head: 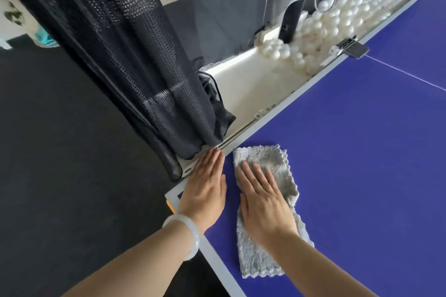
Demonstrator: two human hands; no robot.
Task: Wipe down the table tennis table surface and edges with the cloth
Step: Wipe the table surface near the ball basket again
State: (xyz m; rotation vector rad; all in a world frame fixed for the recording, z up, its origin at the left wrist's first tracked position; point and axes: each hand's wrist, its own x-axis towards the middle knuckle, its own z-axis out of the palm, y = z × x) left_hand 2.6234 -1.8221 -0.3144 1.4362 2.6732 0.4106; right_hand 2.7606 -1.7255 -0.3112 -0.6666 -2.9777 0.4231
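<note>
Because the right hand lies flat on the cloth with straight fingers and does not grip it, the cloth could slip out from under the palm on a fast push. The grey cloth is spread on the blue table, just beside the bottom of the black net. The left hand is flat too, with its fingers straight and close together, and it holds nothing. It presses on the table between the cloth and the net, and its fingertips touch the white edge line right by the net.

The net hangs down to that edge. If the cloth is pushed toward the net, it may catch on it or drag it along. Behind the net sits a white tray. Farther from the net, a heap of white balls fills the tray, and a hard bump could make them roll or jump out. Farther still from the net, a clip sits on the edge, and the cloth may snag there. Below the net is the dark floor, so a cloth pushed past the edge would fall.
</note>
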